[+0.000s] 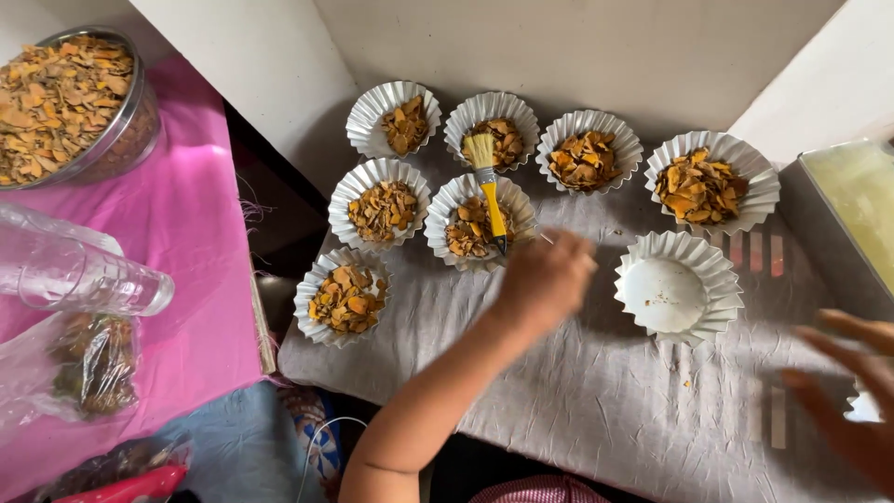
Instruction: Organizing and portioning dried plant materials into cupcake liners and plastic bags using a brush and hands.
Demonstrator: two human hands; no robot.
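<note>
The left hand [545, 275], fingers curled narrow and holding nothing I can make out, hovers mid-tabletop just beside the empty fluted cup [678, 287] and the yellow-handled brush [488, 184] resting across filled cups, while the right hand [852, 391] spreads wide near the right edge.

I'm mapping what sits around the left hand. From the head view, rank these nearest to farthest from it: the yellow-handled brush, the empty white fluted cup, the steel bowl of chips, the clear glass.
1. Yellow-handled brush, just above the left hand, lying across a filled cup.
2. Empty white fluted cup, to its right.
3. Clear glass, far left, lying on the pink cloth.
4. Steel bowl of chips, top-left corner.
</note>
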